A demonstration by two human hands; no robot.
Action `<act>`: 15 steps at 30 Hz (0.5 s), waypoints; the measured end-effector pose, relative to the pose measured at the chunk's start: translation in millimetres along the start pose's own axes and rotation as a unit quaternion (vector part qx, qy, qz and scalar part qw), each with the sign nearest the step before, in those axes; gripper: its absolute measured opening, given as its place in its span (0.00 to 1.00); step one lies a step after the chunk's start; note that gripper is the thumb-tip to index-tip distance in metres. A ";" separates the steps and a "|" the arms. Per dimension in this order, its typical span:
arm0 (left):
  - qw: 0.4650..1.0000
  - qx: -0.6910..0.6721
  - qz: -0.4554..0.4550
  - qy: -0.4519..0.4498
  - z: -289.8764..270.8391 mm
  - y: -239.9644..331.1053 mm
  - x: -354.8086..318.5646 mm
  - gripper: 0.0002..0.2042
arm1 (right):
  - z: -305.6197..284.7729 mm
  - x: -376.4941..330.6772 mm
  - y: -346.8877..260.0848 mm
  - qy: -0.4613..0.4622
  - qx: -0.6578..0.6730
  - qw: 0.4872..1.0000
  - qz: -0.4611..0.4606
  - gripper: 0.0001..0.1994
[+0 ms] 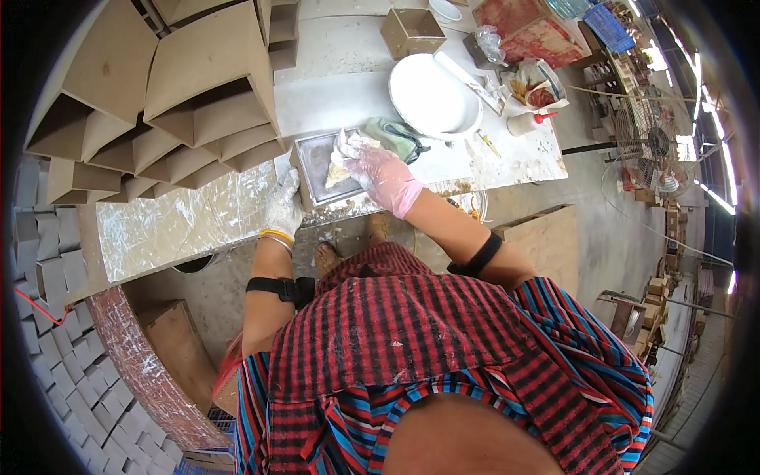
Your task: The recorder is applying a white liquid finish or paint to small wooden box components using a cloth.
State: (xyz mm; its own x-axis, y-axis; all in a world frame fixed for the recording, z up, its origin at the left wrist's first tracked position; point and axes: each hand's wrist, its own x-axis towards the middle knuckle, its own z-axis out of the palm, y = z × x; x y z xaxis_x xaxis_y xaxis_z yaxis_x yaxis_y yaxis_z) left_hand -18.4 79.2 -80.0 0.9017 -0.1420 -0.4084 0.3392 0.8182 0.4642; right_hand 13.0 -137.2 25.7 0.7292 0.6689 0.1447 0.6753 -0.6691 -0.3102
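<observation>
Head view: crumpled white cloth [345, 149] is gripped by the pink-gloved right hand [383, 174] over the grey-faced rectangular box [318, 160], apparently braced at left by the white-knit-gloved left hand [283, 207], finger closure unclear.

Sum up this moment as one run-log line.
left hand: gloved, at left side of open box | right hand: gloved, gripping crumpled white wad over box | nearby: green cloth, white basin
</observation>
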 end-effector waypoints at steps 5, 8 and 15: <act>1.000 0.025 0.015 -0.011 -0.7 -0.7 2.1 0.15 | -7.6 10.0 0.1 0.169 0.356 0.914 0.097 0.14; 1.000 0.006 -0.021 -0.006 2.3 1.3 -0.7 0.16 | -4.6 22.0 -11.9 0.233 0.427 0.870 0.078 0.19; 1.000 0.021 0.005 0.000 -4.3 -2.7 6.2 0.16 | 9.0 31.1 -19.7 0.088 0.474 0.858 0.176 0.14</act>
State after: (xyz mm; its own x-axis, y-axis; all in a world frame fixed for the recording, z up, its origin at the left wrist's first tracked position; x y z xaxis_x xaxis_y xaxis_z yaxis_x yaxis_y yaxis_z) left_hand -14.9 78.6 -87.2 0.9052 -0.1329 -0.4036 0.3403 0.7955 0.5013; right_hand 21.4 -100.3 27.8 0.9313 0.3643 -0.0011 0.0771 -0.2002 -0.9767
